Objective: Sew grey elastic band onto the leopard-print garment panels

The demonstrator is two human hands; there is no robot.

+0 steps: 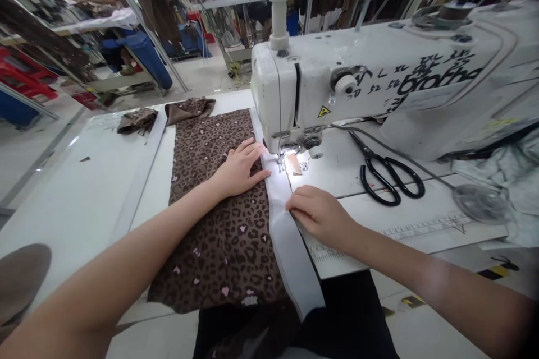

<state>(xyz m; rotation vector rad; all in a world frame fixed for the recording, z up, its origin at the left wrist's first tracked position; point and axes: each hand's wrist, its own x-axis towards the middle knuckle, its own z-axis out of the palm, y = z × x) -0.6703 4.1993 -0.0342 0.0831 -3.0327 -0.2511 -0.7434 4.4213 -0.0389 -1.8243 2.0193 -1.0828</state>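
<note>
A brown leopard-print fabric panel [223,241] lies on the sewing table and hangs over its front edge. Along its right side runs a white strip [290,247], which passes beneath the presser foot [281,164] of a white sewing machine [328,84]. My left hand [240,168] rests with spread fingers on the panel, its fingertips reaching the strip just left of the foot. Nearer to me, my right hand [315,213] pinches the strip's right edge between thumb and fingers.
Black-handled scissors [379,171] lie right of the needle, above a printed ruler [421,227]. Brown fabric scraps [138,121] sit at the table's back left. Pale cloth [505,179] is bunched at far right. Other people work at machines behind.
</note>
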